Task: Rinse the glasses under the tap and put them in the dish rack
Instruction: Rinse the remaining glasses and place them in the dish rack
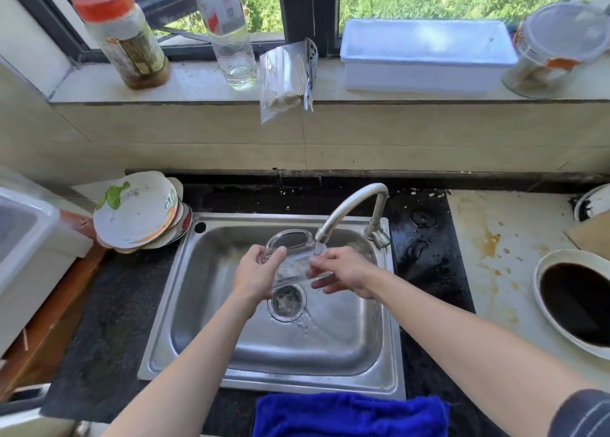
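Observation:
A clear glass (292, 250) with a squarish rim is held tilted over the steel sink (231, 364). Its mouth faces away from me. Water runs from the curved tap (350, 205) onto the glass's right side. My left hand (257, 276) grips the glass at its left rim, thumb on top. My right hand (343, 273) holds the base end under the stream, fingers curled around it. Water flows toward the drain (286, 301).
Stacked plates (138, 212) lean at the sink's left corner beside a white plastic bin (33, 238). A blue cloth (350, 415) lies at the front edge. A bowl of dark liquid (576, 299) sits right. Bottles, a chopstick pack and a white box stand on the windowsill.

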{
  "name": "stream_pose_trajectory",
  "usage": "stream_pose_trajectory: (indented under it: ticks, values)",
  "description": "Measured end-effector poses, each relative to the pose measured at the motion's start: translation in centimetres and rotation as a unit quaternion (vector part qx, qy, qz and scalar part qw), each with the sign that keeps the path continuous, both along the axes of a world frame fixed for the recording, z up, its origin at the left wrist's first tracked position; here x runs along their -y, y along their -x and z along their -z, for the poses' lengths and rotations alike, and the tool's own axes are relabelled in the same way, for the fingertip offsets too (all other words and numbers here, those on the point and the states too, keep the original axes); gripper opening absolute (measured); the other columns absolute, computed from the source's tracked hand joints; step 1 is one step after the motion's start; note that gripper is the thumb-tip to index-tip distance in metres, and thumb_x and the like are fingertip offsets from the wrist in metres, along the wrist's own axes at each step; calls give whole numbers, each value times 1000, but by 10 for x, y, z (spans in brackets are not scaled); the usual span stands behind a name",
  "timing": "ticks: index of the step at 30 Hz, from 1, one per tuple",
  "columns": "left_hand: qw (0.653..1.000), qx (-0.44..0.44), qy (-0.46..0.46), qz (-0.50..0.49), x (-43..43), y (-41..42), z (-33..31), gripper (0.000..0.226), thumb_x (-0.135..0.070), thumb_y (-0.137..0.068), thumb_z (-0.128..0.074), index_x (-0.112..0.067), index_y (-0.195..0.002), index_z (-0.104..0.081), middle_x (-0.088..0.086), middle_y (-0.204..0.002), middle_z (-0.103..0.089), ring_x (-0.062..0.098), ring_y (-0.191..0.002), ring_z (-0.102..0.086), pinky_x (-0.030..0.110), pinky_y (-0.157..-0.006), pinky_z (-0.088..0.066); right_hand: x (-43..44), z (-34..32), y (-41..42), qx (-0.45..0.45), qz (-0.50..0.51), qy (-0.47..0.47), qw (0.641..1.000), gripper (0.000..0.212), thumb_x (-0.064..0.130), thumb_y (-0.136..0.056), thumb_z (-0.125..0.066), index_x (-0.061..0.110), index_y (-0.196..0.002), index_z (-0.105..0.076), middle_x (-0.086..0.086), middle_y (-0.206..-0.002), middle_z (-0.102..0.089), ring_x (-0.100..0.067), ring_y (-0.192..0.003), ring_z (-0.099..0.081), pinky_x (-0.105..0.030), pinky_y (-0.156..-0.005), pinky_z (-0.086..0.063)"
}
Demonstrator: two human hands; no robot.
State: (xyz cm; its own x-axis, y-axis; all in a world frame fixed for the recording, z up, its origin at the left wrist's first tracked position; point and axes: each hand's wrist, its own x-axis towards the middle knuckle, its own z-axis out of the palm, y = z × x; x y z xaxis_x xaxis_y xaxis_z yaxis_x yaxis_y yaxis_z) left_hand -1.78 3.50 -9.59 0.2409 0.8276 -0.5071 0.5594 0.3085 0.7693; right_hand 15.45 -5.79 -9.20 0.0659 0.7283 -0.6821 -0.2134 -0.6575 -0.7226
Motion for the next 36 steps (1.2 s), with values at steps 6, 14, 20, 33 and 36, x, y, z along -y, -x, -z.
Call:
stream_pose_trajectory:
  ticks: [6, 14, 20, 33, 36]
  values:
    - [972, 128, 195, -16, 3, -10, 3, 32, -10, -90, -36, -10, -110, -60, 18, -104, -58, 31, -81, -57, 47, -76, -51, 3, -8, -11, 357, -129, -147, 913, 17, 31, -90, -69, 20, -77, -70, 7, -68, -62, -10, -64, -53, -27, -64, -43]
    - [935, 80, 344, 33, -11, -37, 22, 20, 0, -91, -41, 4, -107, -52, 28, -98, -58, 38, -83, -66, 46, -85, -54, 24, 0, -35, 525, -274, -276, 757, 15, 19, -90, -68, 7, -81, -70, -2, -83, -62, -26, -107, -52, -41, -85, -52]
    - [902, 86, 422, 23, -23, -54, 37, 51, -45, -96, -34, -4, -120, -53, 26, -109, -62, 41, -83, -67, 38, -70, -53, 29, 7, -47, 609, -301, -428, 596, 22, 9, -93, -49, 6, -82, -69, -3, -83, -69, -38, -107, -58, -46, -77, -58]
    - [852, 333, 381, -132, -24, -69, 43, 44, -37, -84, -41, -10, -62, -67, 10, -74, -66, 25, -72, -59, 34, -72, -45, 37, 9, -25, 679, -201, -386, 592, 28, 31, -83, -68, 11, -102, -73, -3, -122, -67, -28, -132, -47, -43, -91, -49]
    - [834, 371, 379, -154, -28, -65, 47, 30, -35, -76, -47, -9, -83, -59, 12, -87, -61, 26, -77, -59, 38, -79, -47, 27, 2, -21, 706, -181, -383, 568, 31, 37, -86, -65, 12, -104, -71, -4, -123, -65, -25, -127, -47, -43, -88, -47]
